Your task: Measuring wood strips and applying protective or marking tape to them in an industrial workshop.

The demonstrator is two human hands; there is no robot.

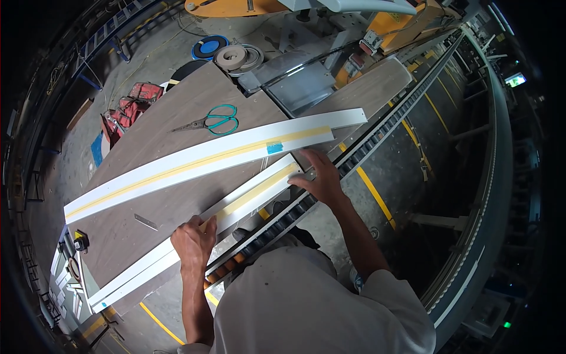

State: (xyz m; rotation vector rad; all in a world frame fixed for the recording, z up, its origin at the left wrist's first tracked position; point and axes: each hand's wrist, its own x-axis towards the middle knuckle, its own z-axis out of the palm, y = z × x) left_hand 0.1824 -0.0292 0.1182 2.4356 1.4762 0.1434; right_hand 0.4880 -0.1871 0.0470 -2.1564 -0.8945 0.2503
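A long narrow white board (137, 268) lies along the near edge of the wooden worktop. A yellow strip of tape (257, 196) runs along it from near its right end to my left hand (193, 242). That hand is closed over the board, fingers curled and thumb pressed at the strip's left end. My right hand (321, 180) is at the board's right end, thumb and fingers apart, with the thumb touching the corner. Beyond lies a second white board (118, 197) with a yellow strip along it and a blue tape patch (275, 147).
Teal-handled scissors (221, 121) and a small metal blade (145, 222) lie on the worktop (147, 156). A tape measure (80, 241) sits at its left edge. Rolls of edging (231, 57) stand behind. A roller track (283, 221) passes between me and the worktop.
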